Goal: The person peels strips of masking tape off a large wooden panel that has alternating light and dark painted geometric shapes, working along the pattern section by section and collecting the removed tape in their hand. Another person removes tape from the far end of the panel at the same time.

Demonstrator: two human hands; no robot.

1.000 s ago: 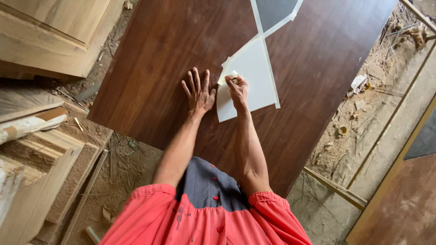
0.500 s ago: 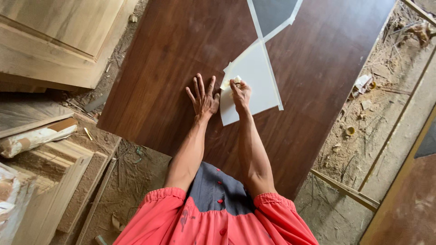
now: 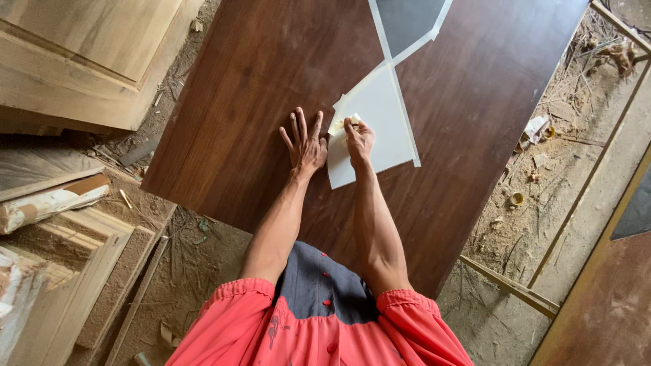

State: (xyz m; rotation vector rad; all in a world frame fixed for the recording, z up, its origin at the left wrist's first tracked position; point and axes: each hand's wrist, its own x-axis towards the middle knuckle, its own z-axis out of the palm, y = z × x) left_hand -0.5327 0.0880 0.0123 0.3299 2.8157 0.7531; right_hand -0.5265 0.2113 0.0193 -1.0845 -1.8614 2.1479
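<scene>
A large dark brown wood-grain panel [image 3: 258, 88] lies flat below me. My left hand [image 3: 305, 144] rests palm down on it with fingers spread, just left of a white sheet piece [image 3: 380, 118] lying on the panel. My right hand [image 3: 358, 135] sits on that white sheet, fingers closed around a small pale yellowish object [image 3: 344, 123] at the sheet's left edge. A second piece with a grey face and white border [image 3: 407, 20] lies farther up the panel.
Pale wooden furniture parts [image 3: 81, 54] are stacked at the upper left, and more timber [image 3: 61, 224] at the lower left. Sawdust and scraps cover the floor [image 3: 542, 183] on the right. A thin wooden strip [image 3: 508, 285] and a brown board [image 3: 610, 305] lie at the lower right.
Both hands stay in the same place on the panel and white sheet; only the camera view has shifted slightly.
</scene>
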